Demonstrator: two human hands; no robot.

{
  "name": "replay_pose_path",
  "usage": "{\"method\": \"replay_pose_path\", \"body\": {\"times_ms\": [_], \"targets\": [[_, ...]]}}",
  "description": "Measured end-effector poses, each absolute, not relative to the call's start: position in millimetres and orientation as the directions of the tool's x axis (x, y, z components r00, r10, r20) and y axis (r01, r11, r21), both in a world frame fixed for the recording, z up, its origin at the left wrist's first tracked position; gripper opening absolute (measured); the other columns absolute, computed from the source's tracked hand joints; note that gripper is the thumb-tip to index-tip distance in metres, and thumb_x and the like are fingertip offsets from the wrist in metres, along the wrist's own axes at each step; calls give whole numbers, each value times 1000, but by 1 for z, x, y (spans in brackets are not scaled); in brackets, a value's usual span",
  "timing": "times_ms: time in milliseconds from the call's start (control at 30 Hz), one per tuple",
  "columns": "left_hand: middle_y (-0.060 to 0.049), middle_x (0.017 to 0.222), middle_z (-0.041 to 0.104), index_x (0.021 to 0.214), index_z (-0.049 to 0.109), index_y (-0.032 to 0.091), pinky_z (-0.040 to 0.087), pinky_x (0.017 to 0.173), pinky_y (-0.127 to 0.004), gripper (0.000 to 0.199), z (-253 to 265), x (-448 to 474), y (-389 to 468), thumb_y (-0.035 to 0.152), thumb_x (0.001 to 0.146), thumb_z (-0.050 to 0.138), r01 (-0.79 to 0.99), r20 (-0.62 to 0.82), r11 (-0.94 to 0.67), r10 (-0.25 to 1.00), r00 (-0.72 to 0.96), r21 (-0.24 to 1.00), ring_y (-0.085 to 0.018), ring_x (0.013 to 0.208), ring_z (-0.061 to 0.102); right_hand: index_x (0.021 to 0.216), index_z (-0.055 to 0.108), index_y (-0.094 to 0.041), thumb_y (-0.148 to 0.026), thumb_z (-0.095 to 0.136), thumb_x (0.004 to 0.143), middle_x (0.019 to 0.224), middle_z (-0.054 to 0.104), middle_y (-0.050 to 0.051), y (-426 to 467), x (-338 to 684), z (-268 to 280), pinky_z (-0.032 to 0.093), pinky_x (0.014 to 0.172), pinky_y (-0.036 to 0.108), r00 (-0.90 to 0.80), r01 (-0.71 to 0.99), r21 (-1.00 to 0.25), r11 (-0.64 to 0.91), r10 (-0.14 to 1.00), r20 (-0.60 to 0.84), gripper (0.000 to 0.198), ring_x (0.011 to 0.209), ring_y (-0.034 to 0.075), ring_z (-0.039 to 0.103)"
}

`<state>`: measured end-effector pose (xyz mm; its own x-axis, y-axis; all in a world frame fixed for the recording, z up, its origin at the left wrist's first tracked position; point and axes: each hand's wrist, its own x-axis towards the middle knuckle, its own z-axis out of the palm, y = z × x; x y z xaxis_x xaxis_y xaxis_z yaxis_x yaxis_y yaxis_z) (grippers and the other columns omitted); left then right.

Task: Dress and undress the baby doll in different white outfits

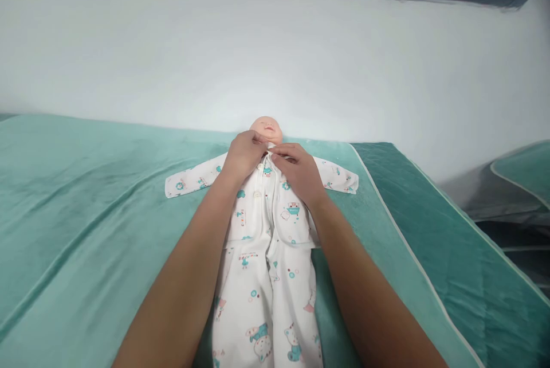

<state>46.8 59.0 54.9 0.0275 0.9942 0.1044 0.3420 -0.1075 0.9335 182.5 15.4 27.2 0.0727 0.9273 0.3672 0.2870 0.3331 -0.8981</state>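
The shirt (pixel 281 202) lies face up around the body of the doll (pixel 265 124), its sleeves (pixel 195 179) spread out flat to both sides and its hem lapping over the top of the trousers (pixel 253 305), all resting on a soft-looking green cover (pixel 86 202). The left hand (pixel 258 141) and the right hand (pixel 281 155) meet at the neck of the shirt, just below the doll's chin. Each is narrow, the fingers bent in and touching the cloth near the collar (pixel 270 145); whether an edge is pinched between them is too small to tell. The cloth looks thin, light and soft, so it should fold and slide easily and give little resistance, but crumple if pushed. The front edge already ripples down the middle. Small pale buttons (pixel 256 195) run beside it; they are probably stiff and smooth, and best held by the rim between thumb and forefinger, with the cloth edge drawn taut by the other hand. Nothing here seems fragile, though hard tugging might shift the doll on the cover
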Motion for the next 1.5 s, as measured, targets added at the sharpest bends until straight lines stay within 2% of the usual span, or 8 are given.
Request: {"method": "replay_pose_path", "body": {"times_ms": [167,300,533,733,967,1133,1267,1500], "targets": [[-4,82,68,82,64,18,42,68,-29,11,57,43,51,22,72,61,504,183,-180,982,44,845,-16,73,60,97,67,-21,-30,60,82,109,63,5,1,183,32,49,82,30,124,286,-924,255,946,300,19,90,15,62],[-3,82,67,83,66,18,42,68,-28,13,58,36,39,24,74,58,474,193,-215,976,97,854,-16,74,59,89,60,-20,-36,62,82,99,60,5,-10,175,43,47,75,31,148,478,-850,223,933,328,17,81,16,56],[1,71,59,79,66,20,35,53,-26,21,76,12,11,39,79,60,527,55,-161,976,212,834,-11,57,47,85,50,-22,-35,62,80,85,56,2,-25,174,62,38,64,30,16,702,-698,143,976,217,18,72,16,50],[0,72,57,85,66,21,34,46,-23,23,79,3,-5,43,78,64,497,-21,-136,954,298,857,-11,57,47,69,47,-22,-34,58,81,63,48,-4,-22,190,68,29,51,26,2,604,-797,29,999,38,19,54,11,39],[0,70,57,76,63,19,33,48,-23,15,75,8,-7,33,81,62,494,105,-251,947,304,832,-9,56,45,65,53,-20,-42,65,79,58,44,-5,-17,197,63,27,50,25,-54,327,-945,25,999,8,28,53,9,36],[1,67,52,77,62,18,32,49,-23,13,71,8,-3,31,80,63,286,42,-126,959,281,950,-8,56,43,69,57,-20,-42,65,80,57,47,-5,-13,187,53,29,49,24,-67,78,-994,80,995,75,27,51,8,37],[-1,71,57,77,62,17,35,54,-23,11,67,11,-2,28,77,65,137,41,-83,959,282,987,-9,62,49,65,57,-19,-39,66,80,54,50,-5,-12,181,48,33,49,24,-48,54,-992,117,992,115,27,50,8,41],[-1,71,58,77,63,17,38,58,-24,11,67,12,-2,28,77,66,162,-1,-48,958,285,986,-10,62,50,65,60,-18,-37,66,82,55,57,-3,-15,179,51,40,51,22,-22,120,-985,123,992,122,25,48,8,48]]}}
